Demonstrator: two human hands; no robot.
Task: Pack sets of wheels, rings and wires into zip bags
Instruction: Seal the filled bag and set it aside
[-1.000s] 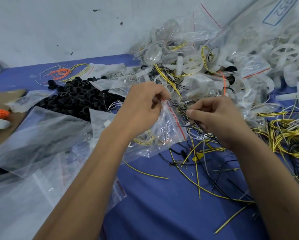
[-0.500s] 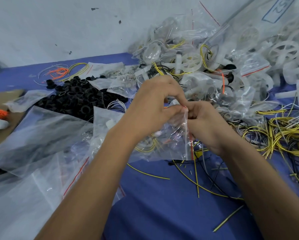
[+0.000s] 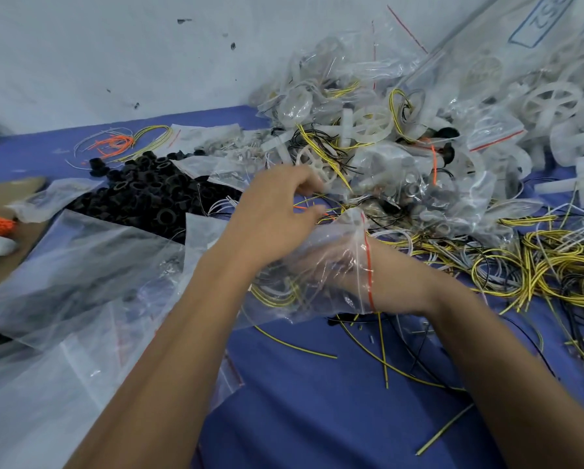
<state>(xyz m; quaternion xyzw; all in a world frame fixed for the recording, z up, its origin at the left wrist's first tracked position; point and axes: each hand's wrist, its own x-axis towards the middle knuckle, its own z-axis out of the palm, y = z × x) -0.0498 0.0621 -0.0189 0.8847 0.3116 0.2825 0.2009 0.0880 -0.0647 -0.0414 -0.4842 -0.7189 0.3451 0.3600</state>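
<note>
Head view: the zip bag [image 3: 321,272], with yellow wires seen through it, is held above the blue desk [image 3: 317,401] with the right hand [image 3: 331,262] thrust inside its red-lined mouth; that hand's fingers are veiled, so their state cannot be told. The left hand [image 3: 277,211] is spread, reaching toward the pile of packed bags [image 3: 385,157]. Wires could be dragged out as the right hand is withdrawn, since the mouth is unsupported.

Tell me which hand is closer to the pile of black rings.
Left. The left hand hovers just right of the black rings, fingers loosely spread. The right hand sits farther right, seen through the zip bag.
</note>
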